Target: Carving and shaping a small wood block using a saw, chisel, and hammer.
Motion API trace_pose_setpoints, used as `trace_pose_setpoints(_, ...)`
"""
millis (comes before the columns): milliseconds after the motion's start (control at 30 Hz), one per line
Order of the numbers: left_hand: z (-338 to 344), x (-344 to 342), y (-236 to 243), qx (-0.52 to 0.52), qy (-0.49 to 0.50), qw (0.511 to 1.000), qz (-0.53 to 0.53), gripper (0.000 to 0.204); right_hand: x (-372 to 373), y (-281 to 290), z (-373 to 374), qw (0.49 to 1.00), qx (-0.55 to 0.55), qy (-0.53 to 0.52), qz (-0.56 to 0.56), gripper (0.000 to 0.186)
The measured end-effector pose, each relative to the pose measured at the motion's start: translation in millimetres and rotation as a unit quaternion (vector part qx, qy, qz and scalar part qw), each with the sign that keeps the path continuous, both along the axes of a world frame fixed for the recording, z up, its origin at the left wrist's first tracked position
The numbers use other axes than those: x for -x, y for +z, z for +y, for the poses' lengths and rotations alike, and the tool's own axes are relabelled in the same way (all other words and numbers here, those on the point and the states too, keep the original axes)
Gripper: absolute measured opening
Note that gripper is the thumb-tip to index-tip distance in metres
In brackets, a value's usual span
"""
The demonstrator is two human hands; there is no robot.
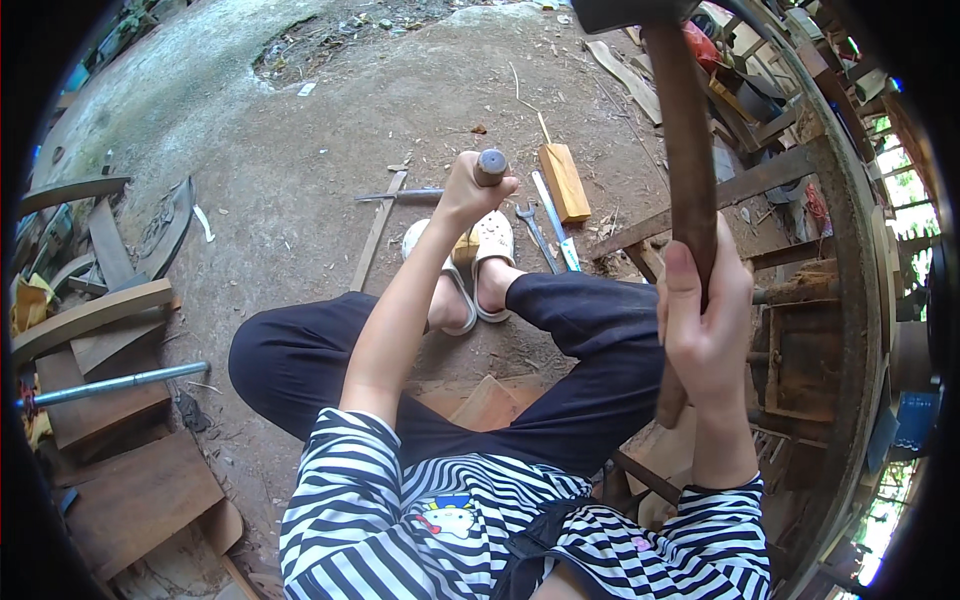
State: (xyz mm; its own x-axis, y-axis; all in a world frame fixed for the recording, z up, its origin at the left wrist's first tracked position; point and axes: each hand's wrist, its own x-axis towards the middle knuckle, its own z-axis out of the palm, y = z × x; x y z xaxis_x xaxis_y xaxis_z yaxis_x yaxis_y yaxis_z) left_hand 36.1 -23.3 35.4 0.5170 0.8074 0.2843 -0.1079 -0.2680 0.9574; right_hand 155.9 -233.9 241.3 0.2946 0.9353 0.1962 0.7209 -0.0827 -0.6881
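My left hand (464, 192) is wrapped round the upright handle of a chisel (491, 166), whose round grey butt faces up. Most of its blade is hidden below my fist. Under it, a small yellowish piece of wood (465, 248) sits between my two light clogs (494, 240). My right hand (708, 318) grips the long wooden handle of a hammer (682, 150), raised high on the right. The hammer's dark head is at the top edge, partly cut off, and apart from the chisel.
Beyond my feet lie a wooden block (565, 182), an open-ended wrench (537, 236), a flat metal strip (556, 222), a thin rod (410, 194) and a wood strip (379, 230). Boards and curved wood pieces (140, 490) pile up on the left. A wooden frame (850, 300) stands close on the right.
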Motion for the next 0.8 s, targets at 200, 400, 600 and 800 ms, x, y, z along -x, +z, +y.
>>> trace_pose_setpoints(200, -2.4, 0.6, -0.4, 0.012, 0.011, 1.000, -0.014, 0.016, -4.5, -23.3, 4.3, 0.989, 0.094, 0.072, -0.089, 0.019)
trace_pose_setpoints(400, -0.2, -1.5, -1.0, 0.005, 0.011, 1.000, 0.018, 0.016, 0.4, -5.9, 0.4, 0.997, -0.066, -0.028, 0.043, 0.013)
trace_pose_setpoints(600, -2.2, -0.2, -2.2, 0.035, 0.014, 0.999, 0.006, 0.021, -5.3, -20.8, 0.6, 0.989, 0.124, 0.042, -0.070, 0.020)
trace_pose_setpoints(800, 2.8, -2.2, -5.8, -0.009, 0.006, 1.000, 0.013, 0.015, -0.4, -10.4, 0.6, 0.999, 0.015, 0.020, -0.024, 0.017)
